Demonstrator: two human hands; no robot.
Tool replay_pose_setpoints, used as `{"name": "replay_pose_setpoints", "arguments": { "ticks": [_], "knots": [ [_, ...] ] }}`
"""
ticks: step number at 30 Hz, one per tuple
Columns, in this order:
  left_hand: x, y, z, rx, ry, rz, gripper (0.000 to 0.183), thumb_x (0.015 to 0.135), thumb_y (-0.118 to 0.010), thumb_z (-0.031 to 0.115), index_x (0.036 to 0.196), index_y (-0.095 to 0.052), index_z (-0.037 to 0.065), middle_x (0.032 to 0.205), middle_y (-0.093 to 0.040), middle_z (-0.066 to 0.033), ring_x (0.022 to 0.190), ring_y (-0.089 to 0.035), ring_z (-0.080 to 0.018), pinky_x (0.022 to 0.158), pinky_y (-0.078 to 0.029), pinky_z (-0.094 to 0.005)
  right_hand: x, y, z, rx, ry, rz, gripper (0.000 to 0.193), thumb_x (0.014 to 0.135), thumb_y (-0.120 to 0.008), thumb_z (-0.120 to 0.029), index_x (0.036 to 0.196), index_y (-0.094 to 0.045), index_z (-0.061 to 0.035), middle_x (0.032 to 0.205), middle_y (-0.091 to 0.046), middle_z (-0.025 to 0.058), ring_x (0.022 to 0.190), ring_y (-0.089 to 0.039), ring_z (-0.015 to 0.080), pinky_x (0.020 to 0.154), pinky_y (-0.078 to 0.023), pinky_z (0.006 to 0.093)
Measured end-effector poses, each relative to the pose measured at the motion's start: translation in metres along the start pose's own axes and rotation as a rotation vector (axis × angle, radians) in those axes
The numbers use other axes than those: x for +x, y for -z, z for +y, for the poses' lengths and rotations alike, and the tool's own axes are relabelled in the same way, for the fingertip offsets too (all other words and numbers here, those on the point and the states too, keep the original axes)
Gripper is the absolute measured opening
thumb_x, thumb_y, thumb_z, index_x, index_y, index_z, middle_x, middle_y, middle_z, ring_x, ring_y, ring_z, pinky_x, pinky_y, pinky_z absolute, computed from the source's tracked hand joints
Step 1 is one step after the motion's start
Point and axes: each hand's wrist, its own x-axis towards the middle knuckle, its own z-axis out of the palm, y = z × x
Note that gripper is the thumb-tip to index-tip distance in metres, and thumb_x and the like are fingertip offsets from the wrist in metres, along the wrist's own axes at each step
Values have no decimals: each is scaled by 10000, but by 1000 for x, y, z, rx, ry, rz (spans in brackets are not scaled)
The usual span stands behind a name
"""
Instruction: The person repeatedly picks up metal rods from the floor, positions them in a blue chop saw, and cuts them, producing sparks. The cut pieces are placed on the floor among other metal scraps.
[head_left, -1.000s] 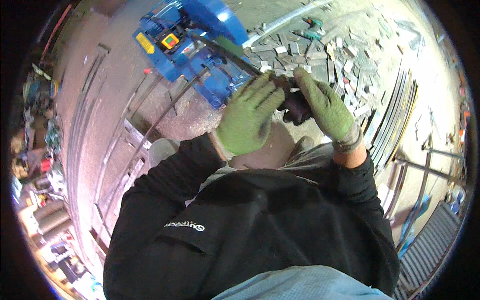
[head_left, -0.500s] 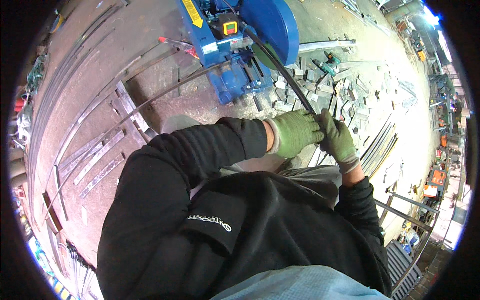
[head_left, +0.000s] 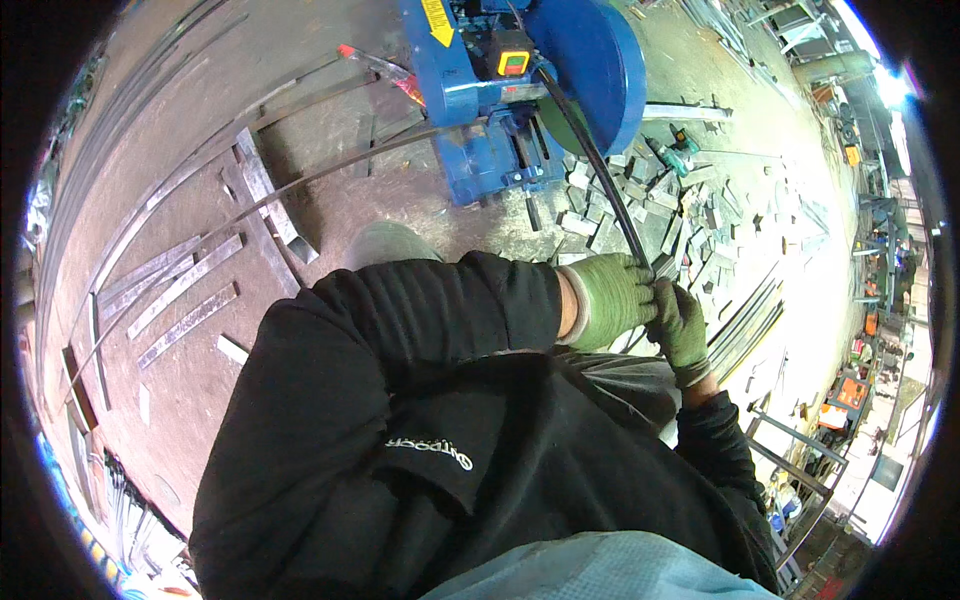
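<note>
Both of my hands wear green knit gloves and close round the end of a long black lever handle [head_left: 607, 192]. My left hand [head_left: 612, 302] reaches across from the left, its fingers wrapped over the handle. Right beside it, my right hand [head_left: 682, 325] grips the handle's end, its fingertips partly hidden. The handle runs up to a blue cut-off saw [head_left: 460, 100] with a round blue blade guard [head_left: 598, 70] and a switch box [head_left: 511, 55]. A long thin metal bar [head_left: 330, 178] extends from the left into the saw's clamp area.
Many short cut metal pieces [head_left: 655, 200] lie heaped right of the saw, with a green power drill [head_left: 672, 150] on them. Flat metal strips [head_left: 185, 300] and longer bars are spread on the floor at left. More bars [head_left: 748, 318] lie at right near a metal frame [head_left: 790, 455].
Both hands have come down nearer my body together with the handle's end. The view has shifted, so the saw appears further right. My grip looks the same.
</note>
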Motion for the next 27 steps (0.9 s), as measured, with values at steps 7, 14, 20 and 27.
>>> {"name": "replay_pose_setpoints", "arguments": {
  "ticks": [7, 14, 20, 27],
  "knots": [
    [-10, -7, 0, -27, 58, -95, 472, 990, -802, 373, 1382, -848, 113, 1488, -825, -110, 1419, -759, -346, 1227, -554, -504, 1, -17, 28, -1, 9, 2, 497, 1314, -633, -452, 1340, -822, 7, 872, -712, -7, 692, -605, 76, 599, -477, 286],
    [-18, -15, -6, 12, 9, -73, 307, 983, -833, 392, 1073, -957, 126, 1161, -921, -142, 1116, -869, -400, 956, -664, -568, 1, -19, 49, 21, 49, -34, 501, 1301, -632, -498, 1351, -788, -25, 831, -618, -58, 639, -528, 51, 548, -406, 267],
    [6, -11, -8, 141, 36, -426, 393, 1040, -852, 473, 1316, -967, 218, 1434, -904, -82, 1260, -864, -338, 1051, -681, -520, 3, -17, 68, -164, 193, -21, 478, 1291, -641, -527, 1260, -725, -57, 848, -617, -58, 654, -521, 53, 564, -374, 282],
    [9, -40, -20, 121, -51, -231, 334, 991, -883, 445, 1130, -997, 164, 1240, -940, -145, 1036, -891, -362, 884, -702, -574, 8, -16, 87, -155, 220, 19, 461, 1326, -584, -438, 1252, -741, -11, 840, -610, -18, 682, -509, 117, 614, -388, 345]
  ]
}}
